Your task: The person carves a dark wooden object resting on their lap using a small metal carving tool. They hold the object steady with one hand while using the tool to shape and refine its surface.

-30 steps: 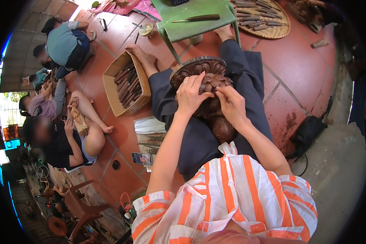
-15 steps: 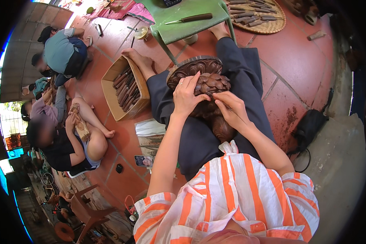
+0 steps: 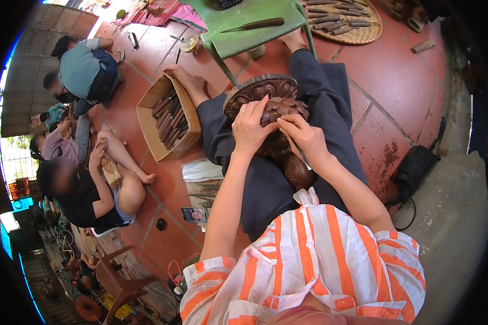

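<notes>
A dark brown wood carving lies between my thighs, with a round scalloped base at its far end and layered petals nearer me. A smooth rounded part of it shows close to my lap. My left hand grips the carving from the left, fingers over the petals and thumb pointing right. With fingertips pinched together, my right hand works at the petals beside that thumb. A thin pale edge shows under the right palm; what the fingers pinch is too small to make out.
Ahead stands a green plastic stool bearing a wooden-handled knife. Wooden-handled tools fill a cardboard box at left and lie on a woven tray at far right. A phone sits by my left thigh. People sit working at left.
My right hand has shifted slightly left and up, its fingertips now close to my left thumb. The left hand keeps its hold on the carving.
</notes>
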`<state>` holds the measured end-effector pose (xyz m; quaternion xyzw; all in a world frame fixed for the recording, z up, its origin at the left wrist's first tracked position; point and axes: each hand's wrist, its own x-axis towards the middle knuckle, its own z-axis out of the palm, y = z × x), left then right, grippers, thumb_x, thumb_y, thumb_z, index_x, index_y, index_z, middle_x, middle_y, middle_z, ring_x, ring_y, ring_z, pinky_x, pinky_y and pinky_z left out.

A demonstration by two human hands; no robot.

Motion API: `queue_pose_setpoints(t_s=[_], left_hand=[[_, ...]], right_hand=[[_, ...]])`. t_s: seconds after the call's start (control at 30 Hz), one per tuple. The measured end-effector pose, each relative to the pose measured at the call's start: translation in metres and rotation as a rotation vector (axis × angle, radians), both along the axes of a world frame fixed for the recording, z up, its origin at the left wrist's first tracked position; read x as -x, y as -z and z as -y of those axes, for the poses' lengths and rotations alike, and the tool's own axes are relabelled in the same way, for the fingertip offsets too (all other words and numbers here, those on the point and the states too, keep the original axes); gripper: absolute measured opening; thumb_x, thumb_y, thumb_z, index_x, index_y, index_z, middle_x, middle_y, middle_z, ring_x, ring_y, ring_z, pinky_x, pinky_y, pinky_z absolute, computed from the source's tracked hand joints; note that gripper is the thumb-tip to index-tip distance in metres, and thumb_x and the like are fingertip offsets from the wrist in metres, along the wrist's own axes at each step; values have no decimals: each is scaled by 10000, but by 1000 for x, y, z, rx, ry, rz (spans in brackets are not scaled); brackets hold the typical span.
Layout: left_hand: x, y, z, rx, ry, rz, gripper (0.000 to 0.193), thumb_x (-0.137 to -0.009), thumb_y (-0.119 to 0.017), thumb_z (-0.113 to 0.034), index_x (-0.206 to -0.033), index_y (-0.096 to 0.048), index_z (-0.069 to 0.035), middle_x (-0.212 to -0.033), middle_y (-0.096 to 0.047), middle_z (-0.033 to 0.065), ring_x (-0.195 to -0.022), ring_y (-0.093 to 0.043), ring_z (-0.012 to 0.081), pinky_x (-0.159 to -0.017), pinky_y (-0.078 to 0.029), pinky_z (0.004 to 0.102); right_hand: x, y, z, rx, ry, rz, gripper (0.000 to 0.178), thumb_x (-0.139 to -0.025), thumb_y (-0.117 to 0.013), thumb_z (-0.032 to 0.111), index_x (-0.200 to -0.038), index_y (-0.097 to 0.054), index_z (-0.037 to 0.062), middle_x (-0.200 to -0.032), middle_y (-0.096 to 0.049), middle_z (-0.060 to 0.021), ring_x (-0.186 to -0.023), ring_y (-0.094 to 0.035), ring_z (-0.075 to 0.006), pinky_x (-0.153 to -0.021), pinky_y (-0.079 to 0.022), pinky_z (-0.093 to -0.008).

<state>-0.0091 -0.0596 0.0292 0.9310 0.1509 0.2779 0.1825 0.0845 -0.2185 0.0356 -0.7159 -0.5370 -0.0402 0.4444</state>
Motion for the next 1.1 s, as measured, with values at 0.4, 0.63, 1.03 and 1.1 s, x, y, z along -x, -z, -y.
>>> queue_pose_setpoints(t_s=[0.4,0.63,1.03,1.1], left_hand=[[-1,1,-2,3,-8,2,686,-591,-744,-86,-1263,-610,-114,-1054,-639,76,-958,-616,293,-806,-526,383],[2,-3,0,7,-23,-23,689,-585,-747,-76,-1260,-613,-115,-1059,-641,77,-955,-620,293,-810,-527,384],[2,1,3,-7,-32,26,672,-589,-817,-224,-1218,-624,-87,-1027,-639,75,-936,-615,279,-803,-522,378],[3,-2,-3,-35,-65,23,663,-577,-810,-223,-1198,-627,-76,-1019,-642,87,-935,-616,291,-797,-525,388]], right_hand=[[1,-5,-1,-52,-26,-57,231,-814,-690,42,-1042,-655,41,-1008,-641,-74,-711,-689,-251,-579,-552,-333],[4,-12,4,21,-92,-19,240,-803,-669,45,-1042,-648,51,-959,-628,-69,-705,-689,-248,-566,-543,-333],[-13,-23,1,170,-160,202,284,-809,-625,77,-1091,-628,48,-986,-615,-62,-703,-677,-221,-549,-531,-328],[-5,-17,0,204,-176,265,293,-816,-627,86,-1107,-627,57,-991,-616,-52,-713,-673,-210,-552,-533,-329]])
